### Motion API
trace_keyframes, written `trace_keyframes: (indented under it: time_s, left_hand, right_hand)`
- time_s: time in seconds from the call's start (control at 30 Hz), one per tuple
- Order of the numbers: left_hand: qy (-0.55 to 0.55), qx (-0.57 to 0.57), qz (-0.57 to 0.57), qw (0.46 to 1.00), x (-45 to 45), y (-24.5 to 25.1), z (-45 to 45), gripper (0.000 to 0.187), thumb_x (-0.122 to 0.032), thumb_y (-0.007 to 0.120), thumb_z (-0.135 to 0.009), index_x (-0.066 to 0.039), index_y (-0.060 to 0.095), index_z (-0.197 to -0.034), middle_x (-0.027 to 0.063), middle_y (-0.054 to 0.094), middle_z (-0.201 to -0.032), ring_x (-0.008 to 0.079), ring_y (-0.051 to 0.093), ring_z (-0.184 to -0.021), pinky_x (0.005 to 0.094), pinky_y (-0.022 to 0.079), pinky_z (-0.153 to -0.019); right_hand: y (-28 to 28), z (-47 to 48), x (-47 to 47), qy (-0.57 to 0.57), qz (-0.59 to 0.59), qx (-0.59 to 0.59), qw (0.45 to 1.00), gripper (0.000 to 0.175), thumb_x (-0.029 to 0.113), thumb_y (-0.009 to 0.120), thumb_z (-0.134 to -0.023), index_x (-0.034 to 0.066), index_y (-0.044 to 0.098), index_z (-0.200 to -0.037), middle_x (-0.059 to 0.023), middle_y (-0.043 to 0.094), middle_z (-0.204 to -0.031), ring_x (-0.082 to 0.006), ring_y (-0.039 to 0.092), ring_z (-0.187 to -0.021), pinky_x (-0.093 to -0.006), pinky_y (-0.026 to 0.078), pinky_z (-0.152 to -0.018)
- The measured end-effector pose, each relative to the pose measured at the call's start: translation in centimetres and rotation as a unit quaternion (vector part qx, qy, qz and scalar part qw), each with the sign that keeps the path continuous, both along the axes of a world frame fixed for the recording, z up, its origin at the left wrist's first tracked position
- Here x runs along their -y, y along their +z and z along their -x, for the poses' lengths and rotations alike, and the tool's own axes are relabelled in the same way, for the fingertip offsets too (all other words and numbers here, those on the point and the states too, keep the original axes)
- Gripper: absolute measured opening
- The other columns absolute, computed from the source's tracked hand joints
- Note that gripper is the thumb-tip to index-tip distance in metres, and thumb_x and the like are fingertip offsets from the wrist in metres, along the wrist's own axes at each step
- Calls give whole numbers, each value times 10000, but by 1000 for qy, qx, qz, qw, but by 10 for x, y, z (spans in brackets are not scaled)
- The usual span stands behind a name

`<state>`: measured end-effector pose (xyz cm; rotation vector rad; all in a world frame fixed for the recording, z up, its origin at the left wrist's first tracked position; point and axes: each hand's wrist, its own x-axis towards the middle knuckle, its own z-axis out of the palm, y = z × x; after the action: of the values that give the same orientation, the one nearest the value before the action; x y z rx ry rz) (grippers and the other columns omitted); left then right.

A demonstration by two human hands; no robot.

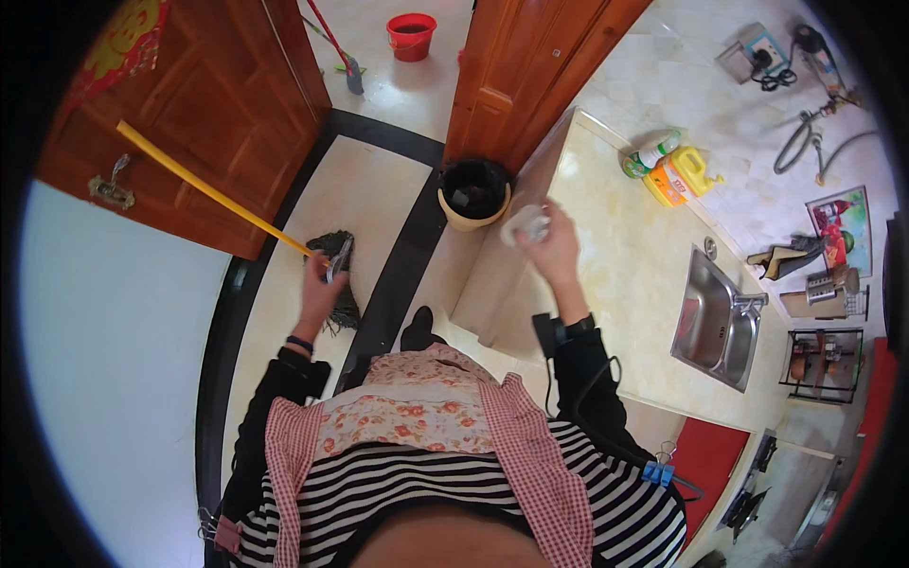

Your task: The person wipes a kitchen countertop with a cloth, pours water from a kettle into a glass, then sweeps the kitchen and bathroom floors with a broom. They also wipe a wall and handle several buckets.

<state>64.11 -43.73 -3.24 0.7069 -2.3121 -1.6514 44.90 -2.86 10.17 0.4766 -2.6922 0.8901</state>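
Observation:
My right hand point(557, 245) grips a translucent plastic item point(527, 226), perhaps a cup or lid; blur hides its exact form. It is above the counter's left edge, to the right of a cream waste bin point(465, 221) with a black bag liner. My left hand point(321, 291) holds a small clear, shiny item point(342, 257), seemingly plastic. Behind that hand a mop's dark grey strands point(346, 312) lie on the floor, and its yellow handle point(206, 188) slants up across a wooden door.
A beige counter point(611, 298) runs along the right, with a steel sink point(714, 326), a yellow jug point(678, 177) and a green-and-white bottle point(650, 155). The brown door point(213, 113) stands at the left. Past the doorway are a red bucket point(412, 42) and another mop point(354, 74).

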Motion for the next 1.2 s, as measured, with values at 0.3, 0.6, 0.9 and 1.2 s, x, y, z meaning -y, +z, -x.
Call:
trace_keyframes:
  time_s: [0.3, 0.6, 0.9, 1.2]
  left_hand:
    - [257, 53, 130, 956, 222, -2, 36, 705, -313, 808, -851, 10, 483, -1388, 172, 583, -1296, 268, 565, -1172, 366, 439, -1017]
    - [323, -2, 214, 922, 368, 35, 97, 911, -339, 869, -780, 141, 415, -1406, 255, 594, -1332, 329, 588, -1189, 393, 456, -1039]
    - [405, -109, -62, 906, 452, 67, 146, 464, -268, 865, -796, 38, 629, -1053, 153, 657, -1075, 302, 643, -827, 447, 578, -737]
    - [159, -100, -200, 962, 527, 77, 137, 353, -229, 772, -875, 2, 679, -1126, 98, 666, -994, 243, 619, -834, 395, 538, -740]
  right_hand:
    - [-66, 180, -90, -211, -96, 33, 972, 721, 332, 811, -703, 92, 552, -1332, -201, 669, -1156, -407, 622, -1072, -490, 520, -926]
    - [-91, 215, -114, -252, -96, 57, 961, 745, 377, 806, -707, 95, 552, -1348, -200, 656, -1217, -416, 607, -1113, -495, 517, -943]
    - [-56, 138, -72, -347, -66, -87, 932, 811, 447, 839, -719, 59, 539, -1365, -203, 607, -1313, -401, 555, -1208, -469, 458, -1026]
    - [-87, -185, 144, -317, 176, 49, 931, 689, 266, 784, -786, 47, 524, -1385, -175, 667, -1220, -302, 669, -1037, -412, 545, -893]
